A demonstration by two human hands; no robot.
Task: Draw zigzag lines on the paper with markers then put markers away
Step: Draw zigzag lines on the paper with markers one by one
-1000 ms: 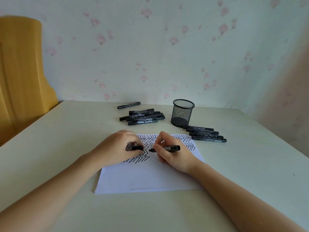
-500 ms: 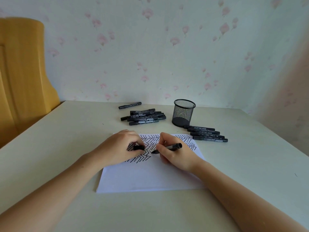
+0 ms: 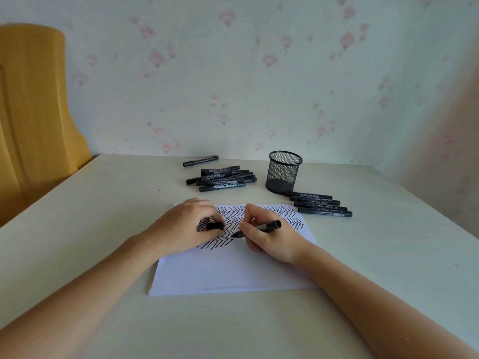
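Barely shifting since before, right hand [image 3: 269, 237] is gripping marker [image 3: 259, 228], tip on paper [image 3: 233, 273]; left hand [image 3: 186, 226] beside it is pinching cap [image 3: 214, 226].

The paper [image 3: 233, 273] is white, thin and matt. The markers [image 3: 223, 178] look like smooth black plastic with a small shine. The pen cup [image 3: 283, 172] is black wire mesh full of tiny holes. The tabletop [image 3: 103, 216] is smooth, pale and dull. The chair [image 3: 33, 112] looks like yellow wood.
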